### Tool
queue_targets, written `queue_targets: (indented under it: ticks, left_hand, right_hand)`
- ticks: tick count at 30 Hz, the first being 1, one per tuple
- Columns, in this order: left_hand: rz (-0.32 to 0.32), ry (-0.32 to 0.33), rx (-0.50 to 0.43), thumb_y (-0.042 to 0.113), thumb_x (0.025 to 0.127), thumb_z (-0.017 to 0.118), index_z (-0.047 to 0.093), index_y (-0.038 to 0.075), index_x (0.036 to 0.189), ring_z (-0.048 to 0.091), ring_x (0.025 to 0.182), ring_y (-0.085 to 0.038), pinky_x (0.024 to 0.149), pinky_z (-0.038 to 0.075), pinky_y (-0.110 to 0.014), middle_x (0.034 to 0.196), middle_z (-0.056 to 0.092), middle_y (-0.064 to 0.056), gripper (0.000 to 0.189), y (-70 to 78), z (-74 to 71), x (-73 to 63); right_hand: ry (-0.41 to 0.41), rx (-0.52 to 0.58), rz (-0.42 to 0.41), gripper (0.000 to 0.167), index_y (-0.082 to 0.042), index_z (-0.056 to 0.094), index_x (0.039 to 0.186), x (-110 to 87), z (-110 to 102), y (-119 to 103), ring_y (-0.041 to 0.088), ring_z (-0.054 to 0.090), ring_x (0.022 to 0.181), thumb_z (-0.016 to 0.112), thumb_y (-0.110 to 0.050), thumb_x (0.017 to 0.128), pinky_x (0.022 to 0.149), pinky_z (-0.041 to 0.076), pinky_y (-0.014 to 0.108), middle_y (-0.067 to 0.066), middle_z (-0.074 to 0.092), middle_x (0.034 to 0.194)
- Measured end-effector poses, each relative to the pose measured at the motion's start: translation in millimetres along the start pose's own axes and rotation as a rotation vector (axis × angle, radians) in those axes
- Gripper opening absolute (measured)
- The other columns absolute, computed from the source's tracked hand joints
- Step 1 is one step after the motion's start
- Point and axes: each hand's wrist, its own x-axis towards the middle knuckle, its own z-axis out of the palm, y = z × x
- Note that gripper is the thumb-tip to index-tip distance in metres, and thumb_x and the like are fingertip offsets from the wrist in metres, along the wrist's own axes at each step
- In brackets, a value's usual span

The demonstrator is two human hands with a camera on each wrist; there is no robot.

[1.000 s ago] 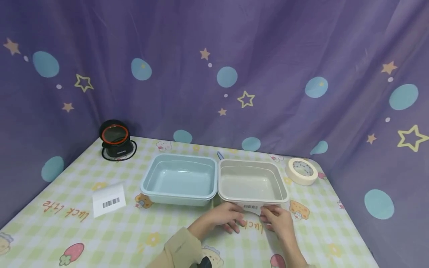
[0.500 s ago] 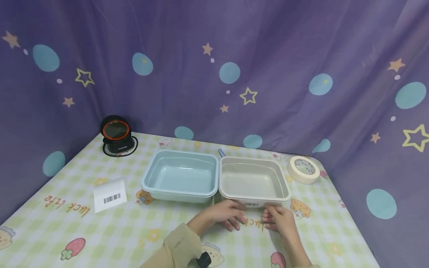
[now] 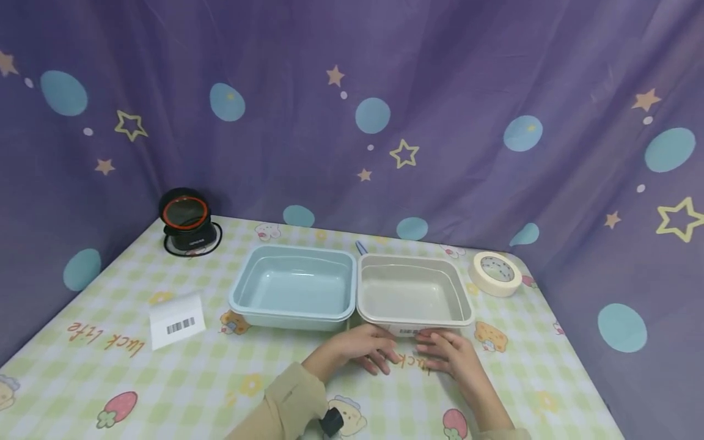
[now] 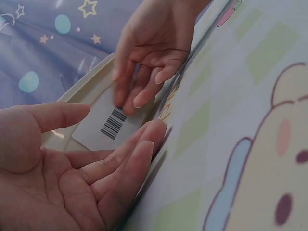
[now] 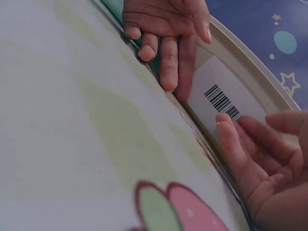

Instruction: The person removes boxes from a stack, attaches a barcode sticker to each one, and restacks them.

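A white label with a black barcode lies against the front wall of the beige basin. My right hand has its fingertips on the label at the right end of the barcode, fingers loosely extended, as the right wrist view also shows. At the label's other side is my left hand, its fingers relaxed beside the basin's front wall and nothing gripped in them. Seen close up in the left wrist view, the label sits flat below the rim, partly behind the fingers.
Left of the beige basin stands a light blue basin, rims side by side. Another barcode paper lies at left on the checked tablecloth. A roll of masking tape, a black device with an orange ring and a blue-handled item are farther back.
A second ago my right hand pinched the label's lower right corner, which stood off the basin. It has since let go and slid left over the label. The left hand has barely moved.
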Motion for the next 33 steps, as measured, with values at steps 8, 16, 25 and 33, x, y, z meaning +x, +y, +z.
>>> queue_targets:
  ticks: [8,16,25,33]
  left_hand:
    - [-0.007,0.012,0.005,0.020,0.097,0.053,0.052,-0.005,0.129,0.072,0.080,-0.023,0.067,0.060,-0.031,0.106,0.071,-0.020,0.042,1.6,-3.9,-2.2]
    - [0.004,-0.055,-0.019,0.023,0.097,0.054,0.042,-0.003,0.141,0.071,0.091,-0.028,0.073,0.060,-0.034,0.115,0.068,-0.021,0.052,1.8,-4.5,-2.5]
    - [0.041,-0.146,0.016,0.021,0.101,0.051,0.035,0.014,0.150,0.068,0.102,-0.029,0.085,0.058,-0.039,0.123,0.065,-0.017,0.052,0.8,-8.8,-4.0]
    - [0.029,-0.100,0.002,0.020,0.098,0.053,0.035,-0.003,0.146,0.069,0.100,-0.032,0.083,0.058,-0.038,0.120,0.066,-0.021,0.056,2.5,-8.7,-4.3]
  right_hand:
    - [-0.030,0.092,0.045,0.053,0.013,0.048,0.131,6.5,-6,5,0.008,0.070,0.098,0.048,-0.031,0.102,0.078,0.060,0.032,0.011,0.070,0.117]
    - [-0.094,0.133,0.022,0.051,0.013,0.048,0.132,4.6,-10,5,0.010,0.069,0.100,0.046,-0.029,0.103,0.080,0.059,0.031,-0.002,0.072,0.108]
    - [-0.178,0.173,-0.039,0.032,-0.009,0.060,0.125,2.2,-13,4,0.011,0.068,0.103,0.045,-0.026,0.103,0.082,0.059,0.033,-0.007,0.072,0.109]
    - [-0.158,0.181,-0.035,0.030,-0.010,0.062,0.121,4.0,-12,6,0.011,0.069,0.101,0.044,-0.026,0.103,0.079,0.059,0.032,-0.006,0.073,0.107]
